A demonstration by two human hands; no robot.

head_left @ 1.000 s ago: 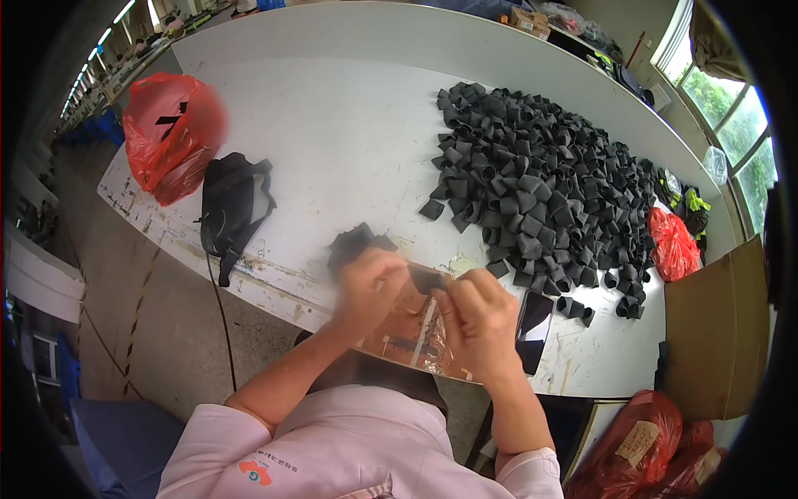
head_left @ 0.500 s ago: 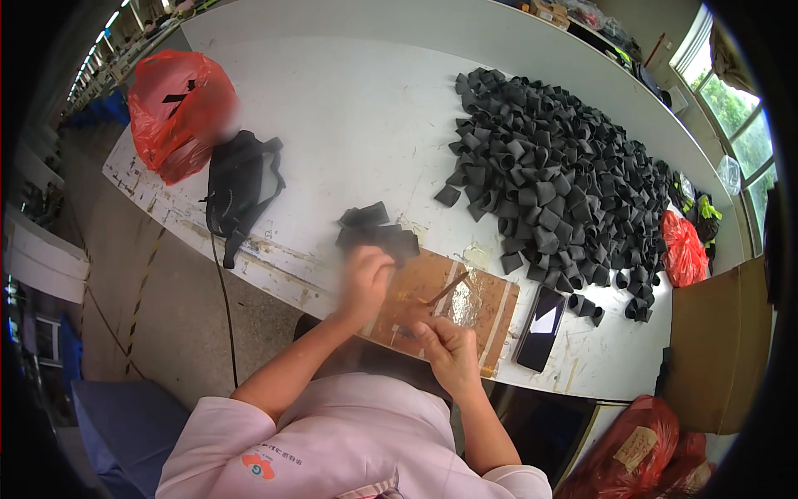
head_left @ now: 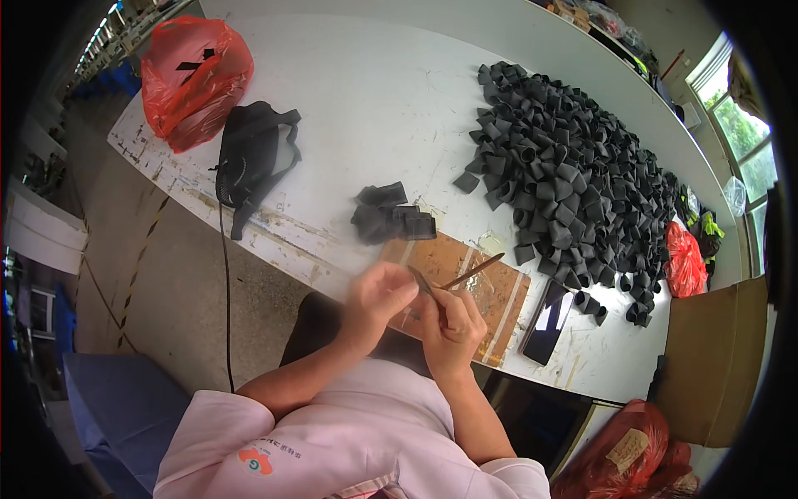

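Observation:
In front of my body, both hands meet over a brown board point(head_left: 453, 247). My left hand point(head_left: 376, 303) is closed, its fingertips pinching one edge of a small black fabric piece point(head_left: 422, 283); motion blurs it a little. Curled fingers of my right hand point(head_left: 453, 326) grip a thin brown stick point(head_left: 475, 271), which points up and to the right. The right thumb lies against the black piece; how firmly it holds it is hidden. Just beyond the board's left corner lies a small group of black fabric pieces point(head_left: 391, 218).
A large heap of folded black fabric loops point(head_left: 565, 175) covers the table's right side. A phone point(head_left: 548, 323) lies right of the board. On the left are a black pouch with straps point(head_left: 253, 154) and a red plastic bag point(head_left: 195, 87). A cardboard box point(head_left: 715, 366) stands at the right.
My left hand has come back from the small group of black pieces to my right hand, with one piece between them. The stick has swung farther right with my right hand.

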